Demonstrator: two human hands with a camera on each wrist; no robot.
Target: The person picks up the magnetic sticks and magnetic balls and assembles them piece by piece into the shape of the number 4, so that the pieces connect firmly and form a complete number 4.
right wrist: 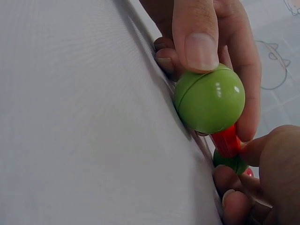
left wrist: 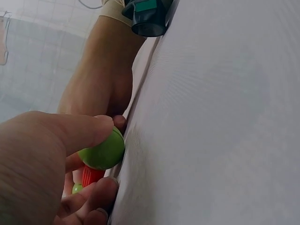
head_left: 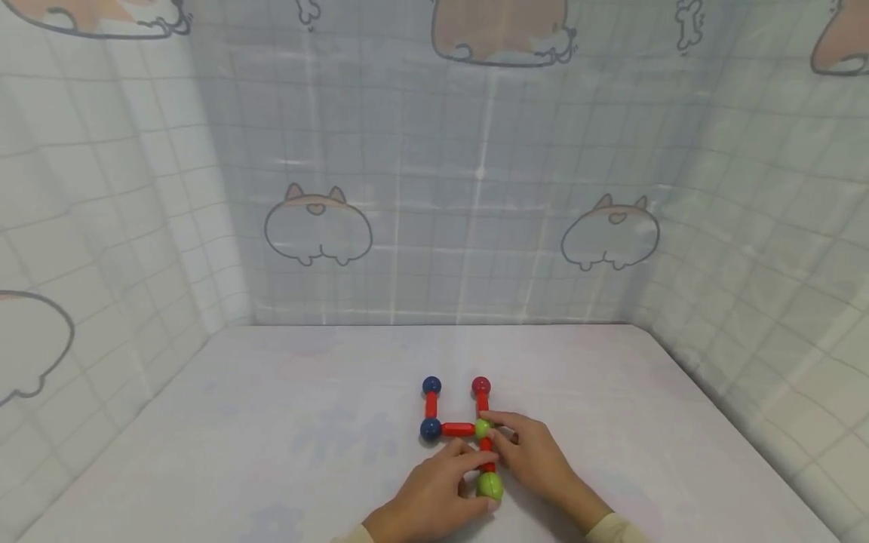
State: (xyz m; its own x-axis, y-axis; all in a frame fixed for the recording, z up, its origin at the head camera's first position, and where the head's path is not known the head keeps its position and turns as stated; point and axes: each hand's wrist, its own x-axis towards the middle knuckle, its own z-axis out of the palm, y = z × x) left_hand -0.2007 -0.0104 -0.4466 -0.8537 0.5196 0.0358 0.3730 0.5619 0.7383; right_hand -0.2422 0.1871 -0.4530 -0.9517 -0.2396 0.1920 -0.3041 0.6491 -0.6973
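A toy of red rods and coloured balls lies on the table in the head view. My left hand (head_left: pixel 434 490) grips its near end, thumb against the near green ball (head_left: pixel 490 486) and fingers around the ball and its red rod (right wrist: pixel 227 142). Just beyond, my right hand (head_left: pixel 532 456) pinches the other green ball (head_left: pixel 483 428) where the rods meet. From that joint a red rod (head_left: pixel 458 429) runs left to a blue ball (head_left: pixel 431 429). Farther back stand a second blue ball (head_left: pixel 431 385) and a dark red ball (head_left: pixel 480 386), each on its own rod.
The pale tabletop (head_left: pixel 305 392) spreads around the toy. Sheeting with a grid and dog drawings (head_left: pixel 434 151) closes off the back and both sides. A dark wrist device (left wrist: pixel 149 18) shows on the right forearm in the left wrist view.
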